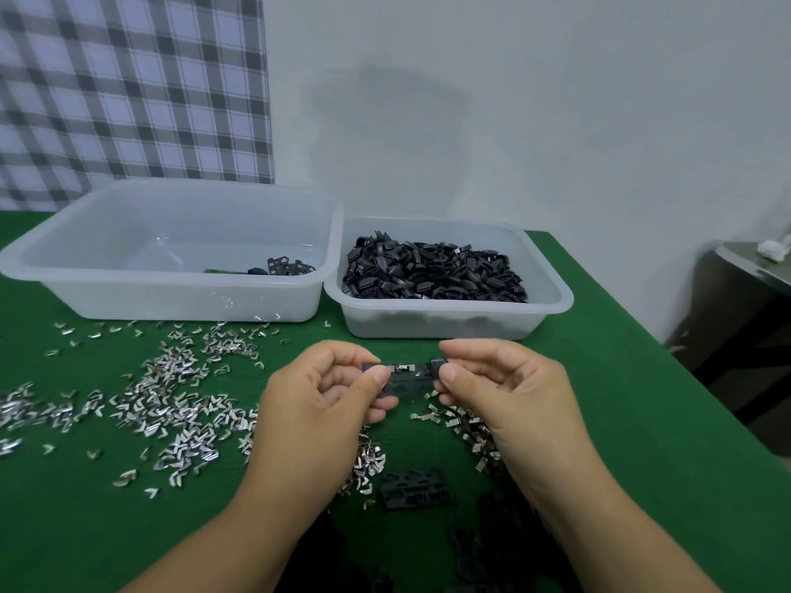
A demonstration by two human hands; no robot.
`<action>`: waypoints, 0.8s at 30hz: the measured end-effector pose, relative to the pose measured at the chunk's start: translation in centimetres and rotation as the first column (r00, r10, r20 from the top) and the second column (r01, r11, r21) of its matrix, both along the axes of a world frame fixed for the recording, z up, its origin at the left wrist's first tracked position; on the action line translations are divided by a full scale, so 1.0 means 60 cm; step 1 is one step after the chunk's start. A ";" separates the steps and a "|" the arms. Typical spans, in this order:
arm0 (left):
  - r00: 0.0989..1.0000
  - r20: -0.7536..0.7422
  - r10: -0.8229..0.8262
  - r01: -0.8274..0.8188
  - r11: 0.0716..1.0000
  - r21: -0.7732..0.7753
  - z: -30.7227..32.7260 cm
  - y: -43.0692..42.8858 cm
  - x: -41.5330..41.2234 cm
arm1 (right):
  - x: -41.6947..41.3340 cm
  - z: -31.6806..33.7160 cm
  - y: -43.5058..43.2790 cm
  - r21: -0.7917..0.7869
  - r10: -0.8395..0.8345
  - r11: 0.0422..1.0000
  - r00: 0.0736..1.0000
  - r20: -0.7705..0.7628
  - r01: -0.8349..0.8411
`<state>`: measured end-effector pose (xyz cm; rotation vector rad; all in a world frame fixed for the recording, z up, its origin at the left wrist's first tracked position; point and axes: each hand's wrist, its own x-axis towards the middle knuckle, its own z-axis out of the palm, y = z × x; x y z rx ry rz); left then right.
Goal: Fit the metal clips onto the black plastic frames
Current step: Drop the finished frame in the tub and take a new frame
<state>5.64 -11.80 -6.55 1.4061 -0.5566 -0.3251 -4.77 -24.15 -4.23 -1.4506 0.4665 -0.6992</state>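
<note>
1. Both hands are up over the middle of the green table (642,421), close together, sharing one black plastic frame (406,380) between them.
2. The left hand (325,391) pinches the frame's left end, thumb on top and fingers curled beneath.
3. The right hand (509,387) mirrors it on the right end, thumb pressed against the edge and the other fingers folded in behind.
4. The frame hangs level, clear of the table, just in front of the small tub (449,312).
5. A metal clip (404,368) glints on the frame's top edge, midway between the two thumbs; whether it is fully seated I cannot tell.
6. Loose clips (171,400) lie scattered in a wide silver drift across the left half of the table, with more of them under and beside both wrists.
7. A second frame (413,487) lies flat on the table between the forearms, near a small pile of clips.
8. The small tub, at right, is heaped with black parts (432,271).
9. The large tub (171,288) sits touching it on the left, with only a few frames (291,266) in its near right corner.
10. A checked cloth (128,92) hangs behind the large tub, and a dark stand (744,293) is at the far right edge.
</note>
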 end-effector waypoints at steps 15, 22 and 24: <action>1.000 -0.006 0.002 -0.002 1.000 -0.017 0.004 0.001 -0.002 | 0.001 -0.001 -0.002 0.029 0.052 0.998 0.999 -0.016 -0.051; 0.999 0.026 -0.024 0.025 1.000 -0.010 0.004 0.001 -0.003 | 0.002 -0.003 0.000 0.040 0.077 0.996 0.994 -0.072 -0.074; 0.999 0.037 -0.028 0.028 1.000 -0.007 0.005 0.001 -0.004 | 0.002 -0.004 0.000 0.045 0.104 0.994 0.990 -0.091 -0.100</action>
